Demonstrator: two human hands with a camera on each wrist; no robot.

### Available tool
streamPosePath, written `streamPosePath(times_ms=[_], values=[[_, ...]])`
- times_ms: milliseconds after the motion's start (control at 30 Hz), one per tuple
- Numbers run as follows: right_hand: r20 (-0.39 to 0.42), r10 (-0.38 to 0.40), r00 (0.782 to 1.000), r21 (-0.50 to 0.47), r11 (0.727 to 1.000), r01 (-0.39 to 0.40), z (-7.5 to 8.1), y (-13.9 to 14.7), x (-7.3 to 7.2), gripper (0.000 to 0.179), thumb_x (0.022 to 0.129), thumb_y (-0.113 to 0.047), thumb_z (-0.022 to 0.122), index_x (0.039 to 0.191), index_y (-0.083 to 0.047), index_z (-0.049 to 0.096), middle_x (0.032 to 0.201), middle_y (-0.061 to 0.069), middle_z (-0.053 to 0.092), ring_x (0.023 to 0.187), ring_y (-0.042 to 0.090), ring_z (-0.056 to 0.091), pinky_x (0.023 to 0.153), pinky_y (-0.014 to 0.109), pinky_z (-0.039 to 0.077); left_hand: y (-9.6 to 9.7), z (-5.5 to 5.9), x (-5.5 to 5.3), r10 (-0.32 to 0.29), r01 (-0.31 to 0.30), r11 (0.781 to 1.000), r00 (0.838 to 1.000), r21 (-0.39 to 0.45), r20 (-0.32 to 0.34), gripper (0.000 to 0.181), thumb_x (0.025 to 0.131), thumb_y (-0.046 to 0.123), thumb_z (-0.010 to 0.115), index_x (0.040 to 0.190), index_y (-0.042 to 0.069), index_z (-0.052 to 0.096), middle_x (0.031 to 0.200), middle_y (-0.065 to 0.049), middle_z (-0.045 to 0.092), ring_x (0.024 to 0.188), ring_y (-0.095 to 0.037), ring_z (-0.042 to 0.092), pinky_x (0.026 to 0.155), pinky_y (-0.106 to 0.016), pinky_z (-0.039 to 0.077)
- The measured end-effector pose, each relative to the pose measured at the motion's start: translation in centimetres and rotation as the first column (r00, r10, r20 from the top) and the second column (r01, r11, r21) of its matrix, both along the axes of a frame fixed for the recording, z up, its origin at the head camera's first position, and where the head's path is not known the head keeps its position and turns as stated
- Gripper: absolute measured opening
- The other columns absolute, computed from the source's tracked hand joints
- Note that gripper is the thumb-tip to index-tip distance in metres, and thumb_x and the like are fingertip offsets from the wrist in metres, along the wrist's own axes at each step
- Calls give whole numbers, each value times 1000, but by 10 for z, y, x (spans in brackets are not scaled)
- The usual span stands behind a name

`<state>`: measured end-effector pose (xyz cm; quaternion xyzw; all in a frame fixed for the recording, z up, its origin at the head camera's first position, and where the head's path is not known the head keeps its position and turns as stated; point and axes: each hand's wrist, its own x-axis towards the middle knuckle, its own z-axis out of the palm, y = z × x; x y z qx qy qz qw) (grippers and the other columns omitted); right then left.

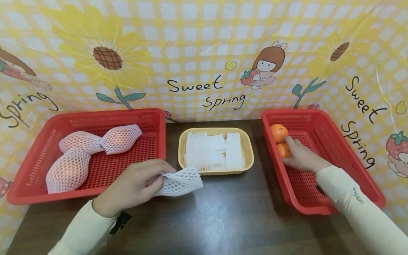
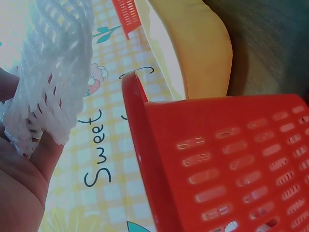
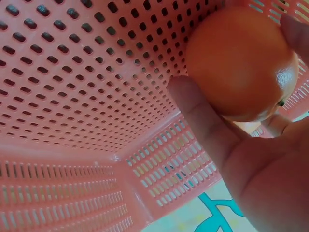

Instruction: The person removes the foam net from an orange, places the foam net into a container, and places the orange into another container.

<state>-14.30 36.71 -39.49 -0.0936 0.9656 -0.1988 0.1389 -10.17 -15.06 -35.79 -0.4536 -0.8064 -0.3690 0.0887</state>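
Note:
My left hand [image 1: 135, 186] pinches a white foam net sleeve [image 1: 183, 182] by one end, over the table beside the left basket's front right corner. In the left wrist view the foam net [image 2: 58, 63] hangs across the fingers. Inside the right red basket [image 1: 334, 177], my right hand [image 1: 301, 156] has thumb and fingers round the nearer orange [image 1: 283, 150]. That orange [image 3: 239, 65] fills the grasp in the right wrist view, its small green stem end showing. A second orange [image 1: 278, 132] lies just behind it against the basket's left side.
The left red basket [image 1: 160, 141] holds three fruits [image 1: 68, 170] in foam nets. Between the baskets stands a yellow tray [image 1: 250, 150] with several flat white foam nets [image 1: 234, 150]. A patterned cloth [image 1: 197, 53] rises behind the dark table [image 1: 223, 212].

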Motion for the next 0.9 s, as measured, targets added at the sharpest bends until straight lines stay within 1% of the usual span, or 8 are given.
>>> streamPosePath(times_ms=[167,333,433,600,700,833,900], values=[[9,-35,999,25,999,35,1,-2,-3,78,92,-45,72,142,-1,32,121,26,48,98,35,57,82,52,49,-1,0,0,4,-4,1000,1000,-3,10,33,85,-5,64,109,18,69,105,11,67,87,-3,59,75,-19,48],[15,-47,999,32,998,47,1,-4,-4,80,92,-47,71,145,-3,31,123,26,50,102,36,56,85,56,48,0,-1,0,6,-6,1000,1000,0,16,33,86,-5,63,109,18,70,105,11,66,87,-3,58,74,-19,48],[12,-49,999,26,999,48,-1,-4,-4,77,93,-44,71,144,-3,31,123,25,52,103,36,56,87,56,48,1,-2,-1,-5,5,1000,1000,10,20,34,86,-6,63,109,18,70,104,11,67,87,-4,59,74,-19,48],[10,-53,999,23,998,52,-1,-2,-4,76,93,-40,72,144,-2,31,120,25,52,101,36,56,84,54,48,2,-2,-2,-7,7,1000,999,9,32,34,86,-6,63,109,18,70,106,11,67,89,-4,60,75,-19,49],[15,-53,998,24,998,53,0,-1,-3,81,91,-44,72,147,-3,29,124,26,51,104,37,56,87,58,48,2,-1,-1,-3,2,1000,999,6,38,34,86,-5,63,109,18,70,106,11,67,88,-4,59,75,-18,49],[29,-43,999,38,998,42,3,-1,-2,89,90,-51,72,151,-5,28,130,28,47,110,41,55,91,63,46,3,-3,-1,-13,12,1000,999,25,35,35,85,-7,62,109,17,70,105,10,67,87,-5,59,73,-19,49],[33,-37,999,53,998,35,6,-2,-1,90,90,-52,72,153,-5,27,133,30,45,111,42,55,92,64,45,3,-4,-1,-12,11,1000,999,28,37,35,85,-7,62,109,17,70,105,10,67,87,-5,59,73,-19,49]])
